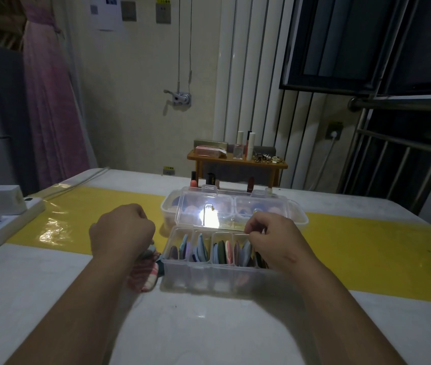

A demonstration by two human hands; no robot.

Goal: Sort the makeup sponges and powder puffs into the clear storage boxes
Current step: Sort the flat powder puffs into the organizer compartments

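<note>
Powder puffs (225,250) stand on edge in divided clear box (209,275), mid table (51,285). Over rightmost compartment, right hand (277,246), fingertips pinched; grasp unclear. Beside box, left hand (122,230) clenched above checked puffs (143,272); contents hidden. Behind, second clear box (298,217). Yellow wall label (168,170) illegible.

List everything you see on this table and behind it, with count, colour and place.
table: one, white, yellow strip across
divided box: one, clear, lid open, centre
puffs: many, mixed colours, standing in its four compartments
second box: one, clear, behind the first, sponges inside
loose puffs: few, pink plaid, left of divided box
power strip: one, white, left edge
shelf: one, wooden, far side, bearing cosmetics
left hand: curled over loose puffs
right hand: fingertips at rightmost compartment
</note>
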